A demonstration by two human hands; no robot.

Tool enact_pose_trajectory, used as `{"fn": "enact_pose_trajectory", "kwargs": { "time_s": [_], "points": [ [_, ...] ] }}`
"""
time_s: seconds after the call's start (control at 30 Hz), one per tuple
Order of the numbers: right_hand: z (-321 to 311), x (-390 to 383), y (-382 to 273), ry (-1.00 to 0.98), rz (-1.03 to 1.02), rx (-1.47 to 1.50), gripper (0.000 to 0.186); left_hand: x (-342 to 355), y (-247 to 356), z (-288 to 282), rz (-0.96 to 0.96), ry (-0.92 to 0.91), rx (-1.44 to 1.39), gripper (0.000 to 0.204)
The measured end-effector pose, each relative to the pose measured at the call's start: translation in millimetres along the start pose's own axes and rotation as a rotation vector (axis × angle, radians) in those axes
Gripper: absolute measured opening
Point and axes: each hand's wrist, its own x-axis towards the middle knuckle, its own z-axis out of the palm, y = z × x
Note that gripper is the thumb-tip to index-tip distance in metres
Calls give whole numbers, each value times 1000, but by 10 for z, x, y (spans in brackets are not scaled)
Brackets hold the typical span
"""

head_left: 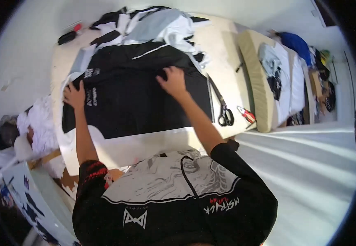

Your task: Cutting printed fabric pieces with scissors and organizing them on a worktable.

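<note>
A black fabric piece with white printing on its left part lies spread on a cream tabletop. My left hand rests on its left edge, fingers apart, beside a pale strip of cloth. My right hand is on the upper right of the black fabric, fingers apart and bent. Right of the fabric lie a long thin ruler, large black scissors and red-handled pliers. A pile of white, grey and black cloth pieces sits along the back.
A cream padded block with cloth on it stands at the right, with bags and cardboard beyond. White cloth is heaped at the left above a pale box. A small black-and-red item lies at the back left.
</note>
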Motion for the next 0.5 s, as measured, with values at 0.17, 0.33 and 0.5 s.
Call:
{"fn": "enact_pose_trajectory", "kwargs": {
  "time_s": [0.17,0.33,0.5],
  "points": [
    [-233,-1270,-356,184,-105,35,53,-894,-366,-103,44,137,44,80],
    [-616,-2771,1774,222,-62,-238,45,-1037,-595,-395,133,103,-240,61],
    [-857,-3013,2130,218,138,-268,49,-1233,-873,-816,0,172,-318,44]
  ]
}}
